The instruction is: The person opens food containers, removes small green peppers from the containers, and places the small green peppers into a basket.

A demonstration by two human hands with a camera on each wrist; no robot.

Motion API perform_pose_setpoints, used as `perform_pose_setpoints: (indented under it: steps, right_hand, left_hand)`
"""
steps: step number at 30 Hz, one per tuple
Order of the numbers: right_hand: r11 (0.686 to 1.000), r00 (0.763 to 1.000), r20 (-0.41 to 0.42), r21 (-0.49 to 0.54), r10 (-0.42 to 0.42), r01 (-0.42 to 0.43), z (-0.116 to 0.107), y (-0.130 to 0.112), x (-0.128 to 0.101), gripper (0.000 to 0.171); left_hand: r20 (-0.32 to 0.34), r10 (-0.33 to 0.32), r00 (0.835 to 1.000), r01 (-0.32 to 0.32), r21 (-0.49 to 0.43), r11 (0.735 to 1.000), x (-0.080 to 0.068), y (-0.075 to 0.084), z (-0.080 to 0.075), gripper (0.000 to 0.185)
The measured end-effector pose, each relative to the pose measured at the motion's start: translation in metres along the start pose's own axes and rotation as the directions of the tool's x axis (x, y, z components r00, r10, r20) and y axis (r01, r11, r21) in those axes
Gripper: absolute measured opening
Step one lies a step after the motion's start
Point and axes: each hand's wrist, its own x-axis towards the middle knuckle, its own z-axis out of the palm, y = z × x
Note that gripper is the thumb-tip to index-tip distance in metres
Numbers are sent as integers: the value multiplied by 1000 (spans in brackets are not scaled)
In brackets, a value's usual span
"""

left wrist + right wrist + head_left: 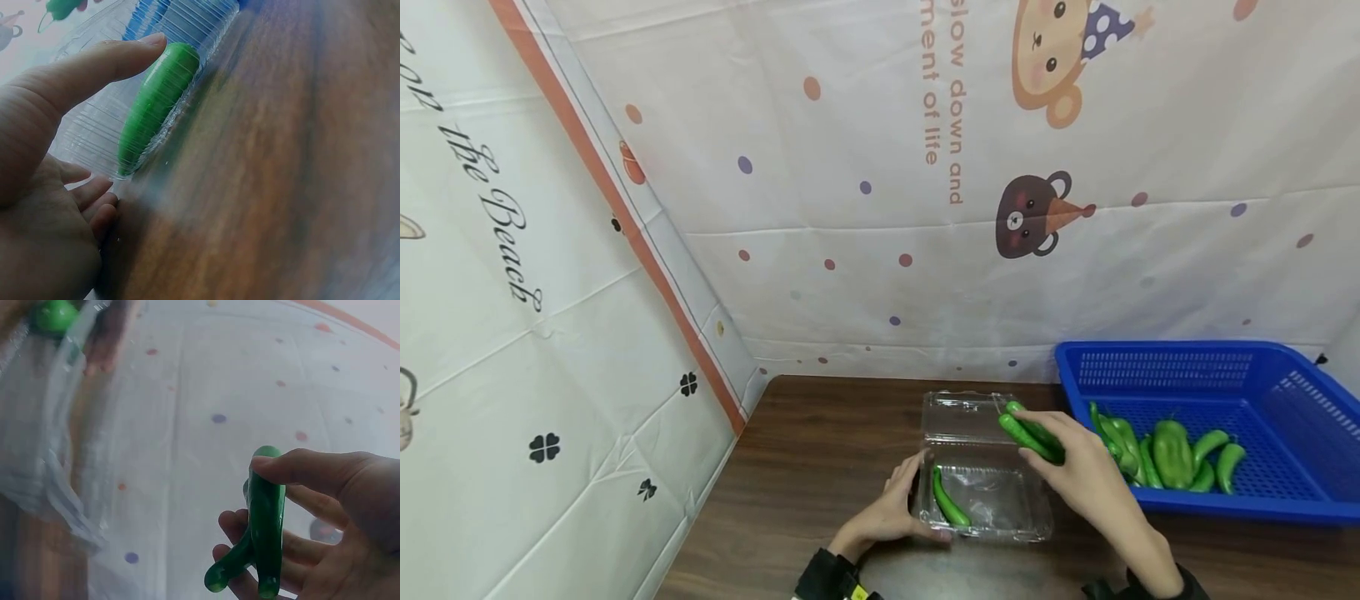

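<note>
Holding two green peppers [1030,435] in the right hand [1086,479], thumb on top and fingers curled under, just above the open clear box [981,475]. Pinched near the middle, tips sticking out toward 10 o'clock. Probably light and smooth, a bit slippery, stiff enough not to flop; best gripped around the thick middle, not by the thin curled ends.

Steadying the box with the left hand [887,517] at its 9 o'clock side, thumb laid straight along the wall, fingers loosely bent below, not clamped. One more pepper in the box [949,500], lying along the left wall. Thin plastic looks bendy and easy to crush or push away, so a gentle touch at the rim seems wise.

Sitting at 3 o'clock on the brown bench [820,467]: a blue basket [1285,392] with more peppers [1172,454], partly hidden behind the right hand. Hard to count those. Blurry wrist views; box edges hard to trace. Both sleeves cut off at the bottom.
</note>
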Motion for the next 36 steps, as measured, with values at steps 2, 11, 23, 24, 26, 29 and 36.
perform_pose_setpoints:
  steps: [2, 11, 23, 24, 26, 29, 36]
  right_hand:
    - [1000, 999, -34, -1, -13, 13, -6, 3, 0, 51]
    - [999, 979, -201, -39, -31, 23, -27, 25, 0, 52]
    - [979, 966, -190, -72, 173, -190, -53, 52, -7, 45]
    - [976, 966, -182, -79, 186, -203, -54, 54, -7, 45]
    - [969, 964, -159, -91, 212, -228, -56, 57, -7, 46]
    - [960, 963, -121, -113, 243, -256, -57, 63, -7, 48]
    - [941, 957, -11, -178, 291, -288, -55, 70, -6, 50]
  left_hand:
    - [0, -1, 1000, 1, 2, 1000, 0, 0, 0, 121]
    - [2, 2, 1000, -2, 0, 1000, 1, 0, 0, 121]
    - [5, 16, 1000, -16, 4, 1000, 0, 0, -1, 120]
    - [6, 15, 1000, -15, 5, 1000, 0, 0, -1, 120]
    - [6, 13, 1000, -13, 7, 1000, 0, 0, -1, 120]
    - [7, 13, 1000, -13, 8, 1000, -1, 0, -1, 120]
    - [4, 10, 1000, -10, 4, 1000, 0, 1, 0, 120]
